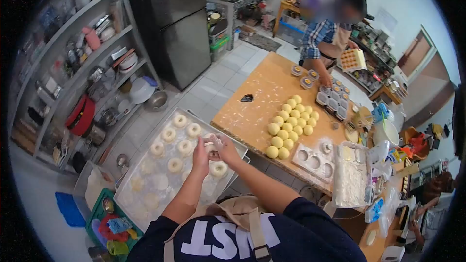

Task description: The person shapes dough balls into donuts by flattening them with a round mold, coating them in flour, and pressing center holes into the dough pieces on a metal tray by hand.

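My left hand (201, 156) and my right hand (226, 149) are held together over a floured tray (127, 182), closed around a pale dough ring (210, 147). Several shaped dough rings, such as one ring (185, 147), lie on the tray around and below my hands. Another ring (218, 168) sits just below my right hand. To the right, rows of round yellow dough balls (287, 127) rest on the wooden table (238, 111). My fingers partly hide the ring I hold.
Across the table a co-worker (327, 39) reaches toward lidded cups (332, 101) and holds a sheet of stickers (353, 59). A flour tray (351, 179) and a mould board (313, 164) lie at the right. Metal shelves (73, 80) and a fridge (182, 34) stand left.
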